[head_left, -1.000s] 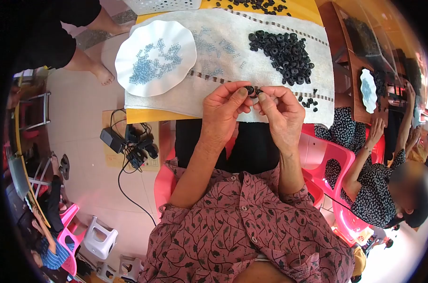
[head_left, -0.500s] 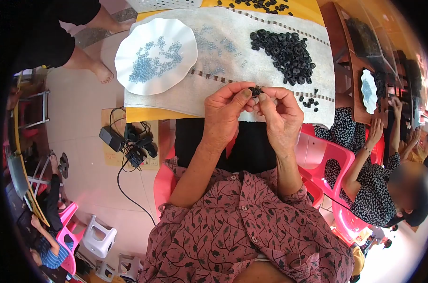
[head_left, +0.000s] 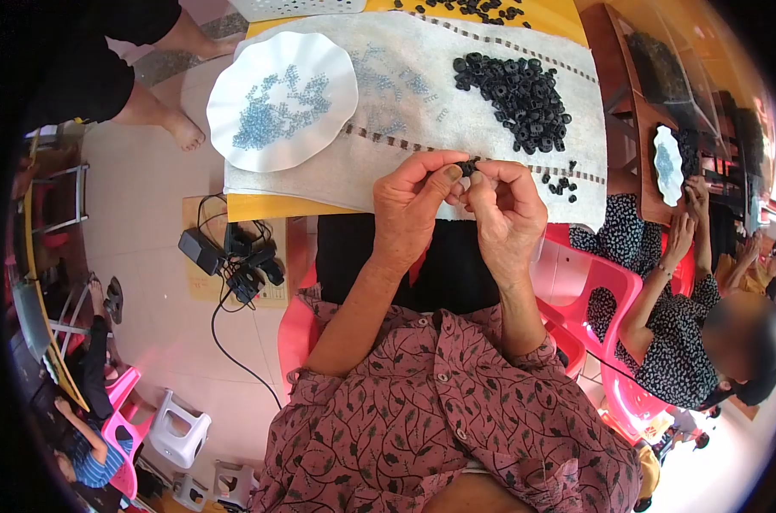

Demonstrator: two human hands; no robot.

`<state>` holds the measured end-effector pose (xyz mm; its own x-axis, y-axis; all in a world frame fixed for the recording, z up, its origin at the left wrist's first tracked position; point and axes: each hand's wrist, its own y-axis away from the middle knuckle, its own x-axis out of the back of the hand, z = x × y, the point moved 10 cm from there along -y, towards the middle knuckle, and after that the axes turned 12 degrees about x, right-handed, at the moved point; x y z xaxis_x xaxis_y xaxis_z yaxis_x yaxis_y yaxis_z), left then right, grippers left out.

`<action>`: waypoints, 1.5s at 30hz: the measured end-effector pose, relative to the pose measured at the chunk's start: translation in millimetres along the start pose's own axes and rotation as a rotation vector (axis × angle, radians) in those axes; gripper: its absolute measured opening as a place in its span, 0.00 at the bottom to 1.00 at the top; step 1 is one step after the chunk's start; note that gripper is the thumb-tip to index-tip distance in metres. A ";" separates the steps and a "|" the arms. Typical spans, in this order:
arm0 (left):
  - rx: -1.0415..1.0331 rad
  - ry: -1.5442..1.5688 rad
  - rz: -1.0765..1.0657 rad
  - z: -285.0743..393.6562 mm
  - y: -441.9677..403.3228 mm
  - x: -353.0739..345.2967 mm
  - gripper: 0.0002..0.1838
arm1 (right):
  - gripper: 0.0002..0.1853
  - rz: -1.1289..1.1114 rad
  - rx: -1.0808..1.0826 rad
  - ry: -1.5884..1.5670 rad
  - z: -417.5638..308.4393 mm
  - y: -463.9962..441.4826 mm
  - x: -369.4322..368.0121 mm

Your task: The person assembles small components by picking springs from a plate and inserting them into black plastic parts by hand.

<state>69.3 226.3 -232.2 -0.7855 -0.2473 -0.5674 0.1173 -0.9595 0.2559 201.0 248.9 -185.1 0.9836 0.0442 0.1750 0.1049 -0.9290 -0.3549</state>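
Note:
Between the fingertips of my left hand [head_left: 405, 209] and my right hand [head_left: 509, 209] sits a small black ring-like part [head_left: 468, 168], above the near edge of the cloth. Both hands pinch it, thumbs facing me, and my fingers cover much of it. A pile of black ring-like parts [head_left: 520, 98] lies on the cloth beyond my right hand. A few smaller black pieces [head_left: 560, 186] lie just right of that hand. To the far left, a white wavy-edged plate [head_left: 336, 68] holds many tiny pale-blue pieces [head_left: 264, 124]. More pale-blue pieces [head_left: 388, 81] are scattered beside the plate.
A white cloth [head_left: 302, 184] covers most of the yellow table [head_left: 272, 208]. A white basket [head_left: 298, 8] stands at the far edge. Black adapters with cables [head_left: 234, 256] lie on a box at lower left. A co-worker [head_left: 670, 333] sits on the right by another white plate [head_left: 668, 167].
The black part has shifted slightly to the right between my fingertips, and my right fingers have moved a little. On the right, the co-worker's hands have come closer together near their plate.

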 end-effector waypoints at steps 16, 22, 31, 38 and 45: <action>-0.089 -0.192 -0.015 12.2 4.8 -1.7 0.08 | 0.07 -0.084 0.032 -0.037 -5.0 -3.1 -0.4; -0.134 -0.293 -0.043 17.1 4.8 -4.7 0.07 | 0.06 -0.167 0.045 0.002 -6.6 -5.7 -0.9; -0.054 -0.324 -0.107 13.8 2.3 -2.2 0.08 | 0.04 -0.314 -0.195 -0.216 8.5 -4.0 -4.1; 0.123 -0.136 -0.155 -0.1 1.5 -2.5 0.05 | 0.04 -0.385 -0.339 -0.477 22.2 -2.3 -6.5; 0.121 -0.126 -0.200 -4.5 2.9 -5.8 0.06 | 0.03 -0.400 -0.289 -0.625 22.9 -2.1 -14.3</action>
<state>77.0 224.3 -231.7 -0.8559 -0.0283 -0.5163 -0.1156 -0.9628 0.2444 190.1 258.6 -207.9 0.7884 0.5131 -0.3394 0.5097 -0.8537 -0.1067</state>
